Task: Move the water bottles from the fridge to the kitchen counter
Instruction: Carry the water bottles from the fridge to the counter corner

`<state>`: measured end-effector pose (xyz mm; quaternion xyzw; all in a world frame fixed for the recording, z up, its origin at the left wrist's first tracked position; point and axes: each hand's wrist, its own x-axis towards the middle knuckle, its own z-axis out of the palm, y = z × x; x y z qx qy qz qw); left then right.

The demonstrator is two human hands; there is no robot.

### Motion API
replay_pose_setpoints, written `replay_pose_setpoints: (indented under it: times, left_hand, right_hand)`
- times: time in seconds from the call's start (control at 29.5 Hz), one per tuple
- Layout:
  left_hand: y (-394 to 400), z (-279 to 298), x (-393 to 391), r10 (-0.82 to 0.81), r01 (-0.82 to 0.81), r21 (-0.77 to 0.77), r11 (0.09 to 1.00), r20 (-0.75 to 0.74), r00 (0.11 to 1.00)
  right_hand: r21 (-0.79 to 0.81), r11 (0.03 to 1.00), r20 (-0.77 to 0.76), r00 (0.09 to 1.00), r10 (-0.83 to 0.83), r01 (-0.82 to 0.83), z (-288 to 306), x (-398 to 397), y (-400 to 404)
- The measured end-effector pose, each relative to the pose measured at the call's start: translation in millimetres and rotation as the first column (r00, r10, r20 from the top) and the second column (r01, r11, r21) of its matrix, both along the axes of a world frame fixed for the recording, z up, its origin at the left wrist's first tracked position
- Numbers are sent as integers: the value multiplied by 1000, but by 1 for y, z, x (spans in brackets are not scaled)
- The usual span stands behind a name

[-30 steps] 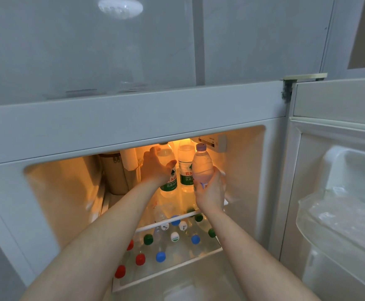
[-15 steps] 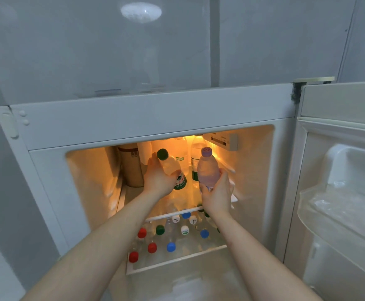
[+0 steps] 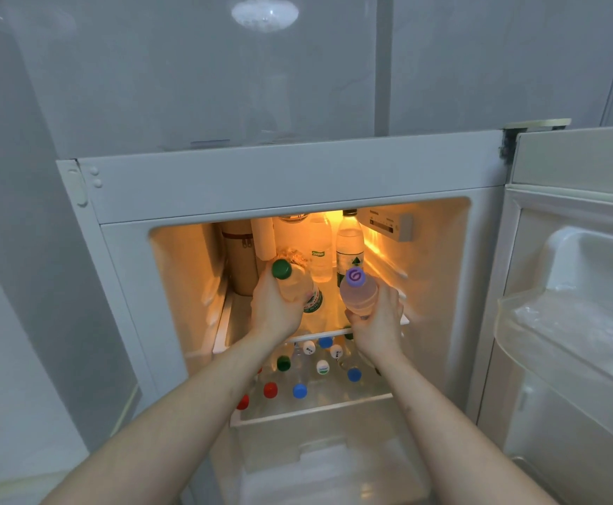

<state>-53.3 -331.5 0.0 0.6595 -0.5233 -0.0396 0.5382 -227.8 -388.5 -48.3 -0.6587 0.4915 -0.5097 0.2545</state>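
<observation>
Green-capped bottle [image 3: 295, 287]: we hold it in our left hand [image 3: 275, 311], fingers curled round its body; it tilts with the cap toward us, above the upper shelf.
Purple-capped bottle [image 3: 359, 295]: we hold it in our right hand [image 3: 376, 328], gripped from below and round the lower body; it leans cap-first toward us, just right of the green-capped one, the two bottles apart.
Hands: both are wrapped round a bottle, side by side inside the lit opening of the fridge [image 3: 297, 180].
Behind the hands: two more clear bottles [image 3: 348, 246] stand upright at the back of the shelf, under the orange lamp; left of them we see a brown canister [image 3: 239, 260] and a white roll [image 3: 264, 236].
Below the hands: a lower shelf [image 3: 312, 408] carries a crowd of upright bottles; we see mostly their caps, red [image 3: 270, 390], blue [image 3: 299, 391], green [image 3: 283, 363] and white [image 3: 322, 367].
Right of the right hand: the fridge door [image 3: 574, 322] stands swung wide, with a pale door tray on its inner side.
Above the hands: a grey glossy wall with a round lamp's reflection [image 3: 264, 14].
</observation>
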Motion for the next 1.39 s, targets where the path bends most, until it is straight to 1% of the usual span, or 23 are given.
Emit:
replay_pose_setpoints:
  times: [0.2,0.34,0.44,0.54,0.78,0.85,0.91,0.95,0.98,1.05,1.08,1.15,1.19,1.22,1.29,1.36,1.39]
  left_hand:
    - [29,2,-10,-14,15,-43,999,10,1000]
    - [52,2,-13,-8,10,-63,998,27,1000]
    - [76,6,-17,-7,11,-98,995,42,999]
    - [120,12,-22,-15,14,-91,996,-11,1000]
    - [264,2,-21,-18,20,9,1000,-178,984]
    - [311,-7,-24,20,-16,17,1000,-245,969]
    - [367,-21,-28,84,-72,50,996,-298,951]
    - [380,-26,-28,96,-78,71,994,-298,950]
    - [400,-34,-30,136,-111,98,989,-307,942]
    - [454,-47,-34,256,-220,147,964,-321,912]
    - [463,-50,-36,269,-228,161,960,-309,912]
    - [503,-63,-38,364,-317,199,927,-286,886]
    - [520,-65,-39,406,-353,217,910,-297,864]
    - [549,-68,-41,476,-421,231,877,-302,826]
    - [572,-74,-45,528,-473,242,847,-287,799]
    - [601,-75,-50,615,-560,256,788,-284,736]
    - [604,-76,-52,618,-566,252,785,-269,739]
  right_hand:
    - [-10,997,-3,997,73,-73,-2,-4,14]
    - [-46,996,79,994,79,-76,-5,-3,25]
    - [-39,996,150,985,88,-83,-9,-3,36]
    - [-23,996,227,970,90,-87,-16,2,67]
    - [48,951,298,913,279,-306,-22,10,160]
    - [58,920,297,886,355,-388,-20,13,193]
    - [84,872,280,851,444,-482,-24,18,236]
    - [86,863,293,840,456,-498,-25,16,246]
    - [97,833,295,815,499,-545,-26,16,262]
    - [145,730,285,734,616,-668,-30,26,305]
    - [144,709,291,714,636,-690,-33,25,314]
    - [176,617,275,640,718,-767,-34,33,346]
    - [194,572,247,604,757,-797,-37,37,359]
    - [214,491,226,532,816,-844,-38,48,382]
    - [222,418,193,460,867,-881,-37,55,399]
    - [228,323,156,362,919,-919,-40,72,425]
    - [238,311,150,351,924,-920,-38,73,427]
